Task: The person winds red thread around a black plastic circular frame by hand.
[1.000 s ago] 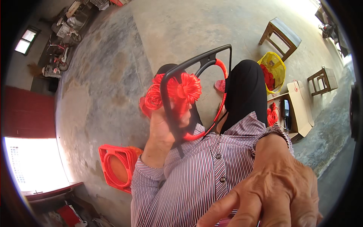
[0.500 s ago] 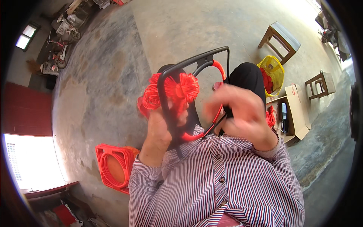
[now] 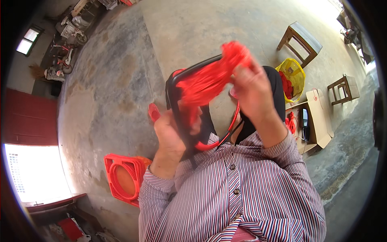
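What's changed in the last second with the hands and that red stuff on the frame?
The right hand came up from the lower edge and took hold of the red tassel bundle, pulling it up and to the right across the black frame. The left hand kept its grip on the frame; the red stack on the floor stayed put.

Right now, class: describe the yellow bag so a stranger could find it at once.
Start at the dark wooden stool on the concrete floor, upper right. Just below it sits the yellow bag, open, with red material inside. It is the only yellow thing, beside the flat cardboard box.
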